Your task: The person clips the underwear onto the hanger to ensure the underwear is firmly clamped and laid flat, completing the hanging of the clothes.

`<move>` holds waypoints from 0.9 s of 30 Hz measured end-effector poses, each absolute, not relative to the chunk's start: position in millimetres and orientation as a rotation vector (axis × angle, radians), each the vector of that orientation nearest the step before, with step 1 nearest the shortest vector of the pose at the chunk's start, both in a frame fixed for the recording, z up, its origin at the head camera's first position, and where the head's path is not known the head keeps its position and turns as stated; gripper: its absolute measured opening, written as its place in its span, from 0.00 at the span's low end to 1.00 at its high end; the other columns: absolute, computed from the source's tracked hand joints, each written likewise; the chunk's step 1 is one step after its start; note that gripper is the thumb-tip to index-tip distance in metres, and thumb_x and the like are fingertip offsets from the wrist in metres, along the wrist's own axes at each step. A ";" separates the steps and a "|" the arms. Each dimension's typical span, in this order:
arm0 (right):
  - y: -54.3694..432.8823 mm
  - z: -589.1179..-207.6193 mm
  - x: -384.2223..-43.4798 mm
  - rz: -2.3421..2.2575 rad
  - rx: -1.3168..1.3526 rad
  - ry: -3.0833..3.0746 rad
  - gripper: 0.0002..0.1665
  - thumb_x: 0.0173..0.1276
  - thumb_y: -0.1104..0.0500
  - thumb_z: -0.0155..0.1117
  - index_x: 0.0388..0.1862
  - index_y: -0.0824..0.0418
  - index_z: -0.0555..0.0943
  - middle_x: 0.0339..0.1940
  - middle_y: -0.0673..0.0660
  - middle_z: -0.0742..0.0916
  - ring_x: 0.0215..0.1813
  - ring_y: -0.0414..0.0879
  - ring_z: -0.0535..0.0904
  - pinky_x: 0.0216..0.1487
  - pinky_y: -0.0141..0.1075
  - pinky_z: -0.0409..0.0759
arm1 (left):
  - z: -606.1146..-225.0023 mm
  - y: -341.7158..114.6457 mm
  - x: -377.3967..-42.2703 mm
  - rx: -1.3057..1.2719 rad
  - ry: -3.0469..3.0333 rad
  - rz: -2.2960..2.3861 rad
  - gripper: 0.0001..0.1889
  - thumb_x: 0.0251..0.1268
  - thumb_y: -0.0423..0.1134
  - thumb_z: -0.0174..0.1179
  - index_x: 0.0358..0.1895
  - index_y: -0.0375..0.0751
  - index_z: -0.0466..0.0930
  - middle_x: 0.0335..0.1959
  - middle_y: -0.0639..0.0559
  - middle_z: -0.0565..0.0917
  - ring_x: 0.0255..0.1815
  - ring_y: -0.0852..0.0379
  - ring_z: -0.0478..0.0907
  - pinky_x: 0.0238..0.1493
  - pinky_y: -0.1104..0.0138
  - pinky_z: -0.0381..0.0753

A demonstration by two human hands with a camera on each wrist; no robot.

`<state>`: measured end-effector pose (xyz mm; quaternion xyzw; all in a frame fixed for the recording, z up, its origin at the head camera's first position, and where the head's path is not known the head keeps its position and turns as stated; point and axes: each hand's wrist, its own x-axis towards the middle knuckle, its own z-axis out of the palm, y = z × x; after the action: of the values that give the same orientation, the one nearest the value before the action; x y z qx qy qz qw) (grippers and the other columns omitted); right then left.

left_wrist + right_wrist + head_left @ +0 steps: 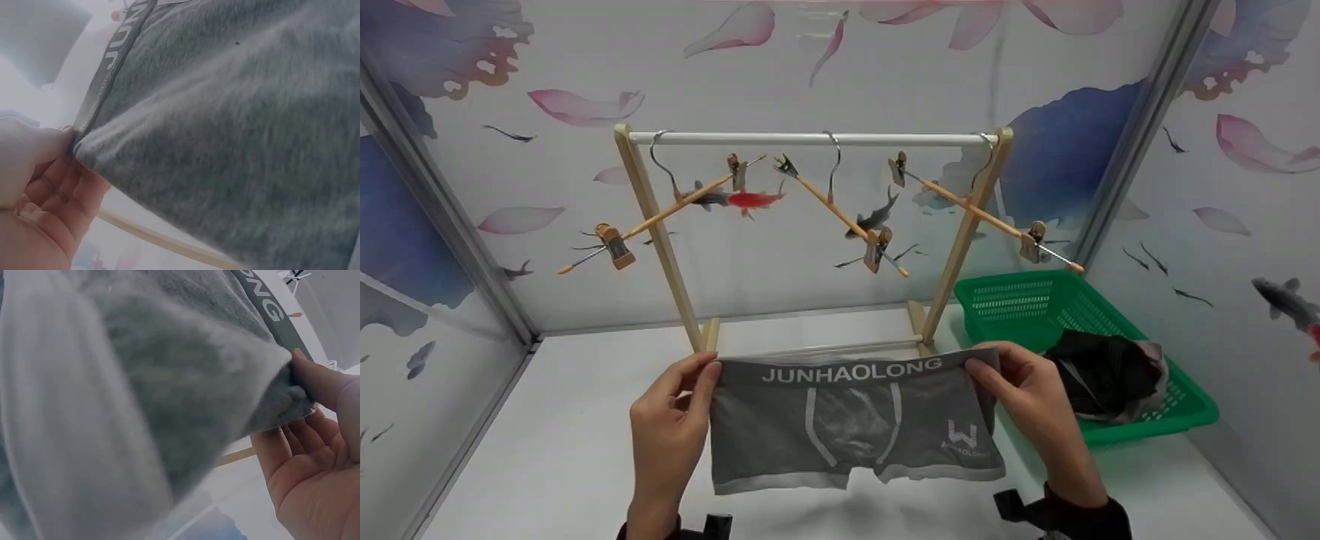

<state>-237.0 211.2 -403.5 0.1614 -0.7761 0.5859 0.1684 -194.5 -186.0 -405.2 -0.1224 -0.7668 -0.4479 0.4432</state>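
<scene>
1. The left hand [671, 427] and the right hand [1031, 390] were in front of the rack [795, 139], both grasping. The left hand pinched the waistband end toward the rack's left side between thumb and fingers; the right hand pinched the end toward its right side.
2. The grey boxer briefs [855, 431] hung spread between the 2 hands, in front of the rack's base. "JUNHAOLONG" ran in pale letters along the waistband [851, 371].
3. A black strap [1087, 517] circled the right wrist, nearer the viewer than the rack.
4. The green basket [1012, 289] stood to the right of the rack, reaching forward of it, with a heap of dark and pale cloth [1102, 371] inside.
5. On the rack's top rail hung 3 hangers, each tilted in view and carrying 2 clips: the left hanger [690, 202], middle hanger [840, 213] and right hanger [990, 215].
6. The white table [547, 420] lay beneath the rack; a wall panel [907, 82] printed with petals and fish rose behind it.
</scene>
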 end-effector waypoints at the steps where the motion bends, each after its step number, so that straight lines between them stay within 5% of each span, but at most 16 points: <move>1: 211.6 -401.4 -234.9 1.678 0.459 -2.202 0.08 0.70 0.62 0.70 0.47 0.61 0.86 0.33 0.58 0.87 0.29 0.49 0.81 0.29 0.37 0.82 | -403.2 -185.6 -192.1 -0.308 -1.904 -1.115 0.10 0.67 0.28 0.66 0.49 0.38 0.87 0.36 0.52 0.88 0.31 0.58 0.83 0.28 0.76 0.80; 13: 217.3 -402.2 -237.2 1.656 0.401 -2.373 0.13 0.73 0.56 0.68 0.50 0.63 0.85 0.32 0.58 0.87 0.28 0.48 0.81 0.28 0.36 0.82 | -406.1 -187.7 -190.1 -0.319 -2.084 -1.269 0.07 0.69 0.33 0.66 0.48 0.43 0.87 0.34 0.59 0.86 0.30 0.59 0.83 0.24 0.69 0.83; 27: 213.1 -458.6 -284.3 1.470 0.495 -2.574 0.13 0.75 0.58 0.65 0.48 0.67 0.83 0.33 0.56 0.85 0.28 0.43 0.78 0.29 0.33 0.78 | -469.6 -212.1 -237.7 -0.422 -2.414 -1.559 0.07 0.73 0.40 0.63 0.48 0.44 0.85 0.37 0.55 0.85 0.39 0.55 0.83 0.38 0.64 0.85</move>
<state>-284.3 213.1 -458.6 0.1642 -0.8545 0.4881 0.0681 -237.7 -212.1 -469.6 -0.1442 -0.8254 -0.5329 0.1181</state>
